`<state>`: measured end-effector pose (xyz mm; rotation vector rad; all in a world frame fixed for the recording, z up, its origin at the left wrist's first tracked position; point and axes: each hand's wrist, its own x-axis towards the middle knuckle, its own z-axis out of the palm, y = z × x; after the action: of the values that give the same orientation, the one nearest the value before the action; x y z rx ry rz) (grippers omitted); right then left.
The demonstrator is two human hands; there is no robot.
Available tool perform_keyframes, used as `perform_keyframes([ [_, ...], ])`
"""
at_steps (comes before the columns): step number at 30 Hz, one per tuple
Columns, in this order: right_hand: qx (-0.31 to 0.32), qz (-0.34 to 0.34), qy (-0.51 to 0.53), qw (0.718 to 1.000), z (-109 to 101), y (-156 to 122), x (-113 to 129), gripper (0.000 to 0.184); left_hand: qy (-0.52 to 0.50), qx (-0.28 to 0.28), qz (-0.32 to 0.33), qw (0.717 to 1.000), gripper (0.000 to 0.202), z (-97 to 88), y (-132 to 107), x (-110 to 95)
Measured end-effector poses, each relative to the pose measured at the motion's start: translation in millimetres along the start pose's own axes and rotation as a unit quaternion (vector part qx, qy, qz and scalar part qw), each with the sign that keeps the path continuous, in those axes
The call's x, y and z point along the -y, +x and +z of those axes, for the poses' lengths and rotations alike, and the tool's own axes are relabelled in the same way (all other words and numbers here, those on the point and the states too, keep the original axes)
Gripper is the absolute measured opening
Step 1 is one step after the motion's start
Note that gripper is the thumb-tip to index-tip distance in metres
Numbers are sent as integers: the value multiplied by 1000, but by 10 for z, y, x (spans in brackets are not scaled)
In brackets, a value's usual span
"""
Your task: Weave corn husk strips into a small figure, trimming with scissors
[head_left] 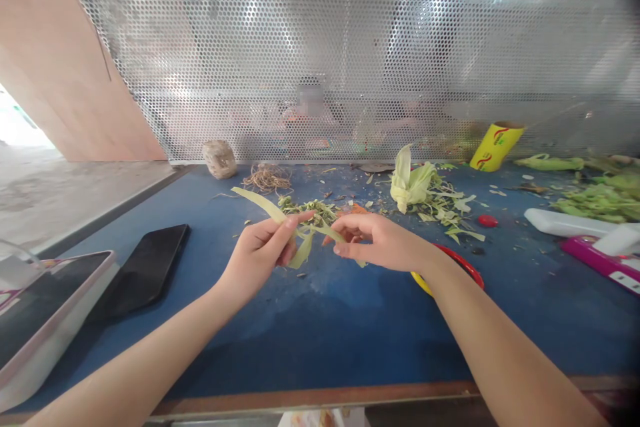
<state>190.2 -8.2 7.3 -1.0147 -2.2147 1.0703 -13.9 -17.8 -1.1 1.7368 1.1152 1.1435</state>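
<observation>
Over the blue table (320, 333), both my hands pinch a pale green corn husk strip (306, 243). My left hand (263, 250) is closed on its left part, and a long end of the strip sticks out up and to the left. My right hand (380, 240) is closed on its right part with thumb and fingers. A loop of the strip hangs down between the two hands. Just behind the hands lies a small heap of green and orange scraps (315, 208).
A husked corn piece (411, 181) with torn leaves lies at the back centre-right, beside a red cap (487, 220) and a yellow roll (497, 145). A black phone (145, 267) and a scale (35, 320) sit left. A perforated metal screen (350, 67) walls the back. More greens (600, 197) lie right.
</observation>
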Motion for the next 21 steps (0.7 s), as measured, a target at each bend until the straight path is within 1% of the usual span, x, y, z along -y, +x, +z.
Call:
perform_keyframes([
  [2,3,-10,-10,1000,31,9,-6,26,38,13,18,999,44,-2,-10,-12],
  [4,3,-15,-20,1000,47,13,-10,23,79,11,26,996,34,-3,-25,-14],
  [5,0,-15,-22,1000,47,13,-11,22,100,6,35,994,29,-3,-33,-10],
  [6,-2,-13,-21,1000,42,12,-12,22,121,0,50,991,27,-4,-40,-4],
  [8,-6,-5,-17,1000,27,8,-14,23,163,-13,96,982,31,-8,-48,11],
  [10,-8,0,-14,1000,15,5,-20,24,199,-40,142,969,31,-21,-48,23],
  [12,-12,0,-8,1000,11,8,-34,25,215,-64,166,960,32,-48,-48,29],
  [13,-18,-1,-4,1000,12,11,-45,25,213,-64,176,959,32,-63,-51,31],
  [15,-42,-4,12,999,18,22,-71,23,204,-32,204,957,34,-89,-66,39],
  [18,-91,-22,41,995,22,41,-109,21,203,37,252,945,52,-84,-106,65],
  [20,-111,-45,52,991,19,50,-122,21,218,57,269,936,60,-53,-125,84],
  [21,-117,-57,54,990,15,52,-123,21,231,53,268,934,61,-35,-127,91],
])
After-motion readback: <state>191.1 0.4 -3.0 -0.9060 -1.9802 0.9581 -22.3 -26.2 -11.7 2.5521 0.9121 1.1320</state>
